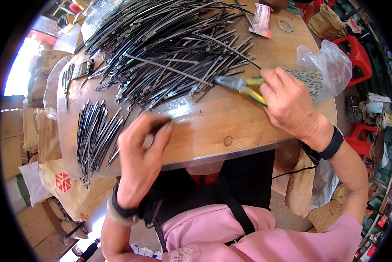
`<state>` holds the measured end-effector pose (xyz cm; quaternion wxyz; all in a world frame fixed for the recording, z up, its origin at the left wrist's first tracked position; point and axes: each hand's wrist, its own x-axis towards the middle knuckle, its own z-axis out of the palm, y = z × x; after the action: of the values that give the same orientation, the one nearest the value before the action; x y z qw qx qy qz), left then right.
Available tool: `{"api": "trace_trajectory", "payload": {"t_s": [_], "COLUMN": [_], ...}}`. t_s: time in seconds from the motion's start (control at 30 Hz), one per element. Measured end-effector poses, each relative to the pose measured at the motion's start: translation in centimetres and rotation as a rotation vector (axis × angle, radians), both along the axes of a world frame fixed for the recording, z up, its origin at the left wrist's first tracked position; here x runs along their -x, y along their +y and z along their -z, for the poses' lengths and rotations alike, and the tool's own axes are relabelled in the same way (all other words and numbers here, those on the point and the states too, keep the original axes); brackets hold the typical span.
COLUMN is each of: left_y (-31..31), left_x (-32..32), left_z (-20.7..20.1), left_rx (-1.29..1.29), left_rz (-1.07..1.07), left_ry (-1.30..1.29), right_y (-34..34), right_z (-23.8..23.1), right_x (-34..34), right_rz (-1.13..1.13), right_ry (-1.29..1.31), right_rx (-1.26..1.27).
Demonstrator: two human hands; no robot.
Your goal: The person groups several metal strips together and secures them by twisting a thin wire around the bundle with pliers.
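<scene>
A pair of pliers (241, 84) with yellow and green handles is held above the right part of the table (213, 126), its nose pointed left toward a large pile of black strips (170, 56). The handles are gripped by the right hand (290, 96), with the fingers curled around them. The tip of the pliers is seen just beside the end of one paler strip; whether the two are touching cannot be told. Another long strip is seen running from the pile to the fingertips of the same hand, but whether it is pinched there cannot be made out.

The left hand (143, 150) is held over the near edge of the table with its fingers bent; whether anything is grasped cannot be told, as the fingertips are blurred. To its left, a smaller bundle of strips (95, 135) is laid at the table's edge.

Farther out, scissors (67, 83) are placed at the left side. Beyond the pliers, a pink packet (260, 21) and a pale ring (279, 25) are set down. To the right, short thin pieces (311, 83) are heaped beside a clear plastic bag (335, 65). A red stool (359, 61) is seen past the bag.
</scene>
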<state>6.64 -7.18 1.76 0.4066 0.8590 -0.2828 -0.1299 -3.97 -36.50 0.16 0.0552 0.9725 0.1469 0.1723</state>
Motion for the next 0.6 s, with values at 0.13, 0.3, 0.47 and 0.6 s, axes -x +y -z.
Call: {"api": "trace_trajectory", "payload": {"t_s": [0.13, 0.3, 0.47, 0.6], "left_y": [-5.5, -6.1, -4.1, -0.1], "left_x": [-1.9, -2.9, -2.8, -0.6], "left_z": [2.1, 3.6, 0.5, -0.7], "left_rx": [-0.055, -0.099, 0.02, 0.326], "left_rz": [0.104, 0.102, -0.003, -0.24], "left_ry": [-0.415, -0.409, -0.166, 0.586], "right_y": [1.3, 2.2, 3.3, 2.6], "right_z": [-2.9, -4.1, -1.0, -0.3], "right_x": [-0.1, 2.3, 3.7, 7.4], "right_rz": [0.119, 0.156, 0.044, 0.391], "right_ry": [-0.176, -0.346, -0.549, -0.347], "right_rx": [-0.199, -1.059, -1.733, -1.42]}}
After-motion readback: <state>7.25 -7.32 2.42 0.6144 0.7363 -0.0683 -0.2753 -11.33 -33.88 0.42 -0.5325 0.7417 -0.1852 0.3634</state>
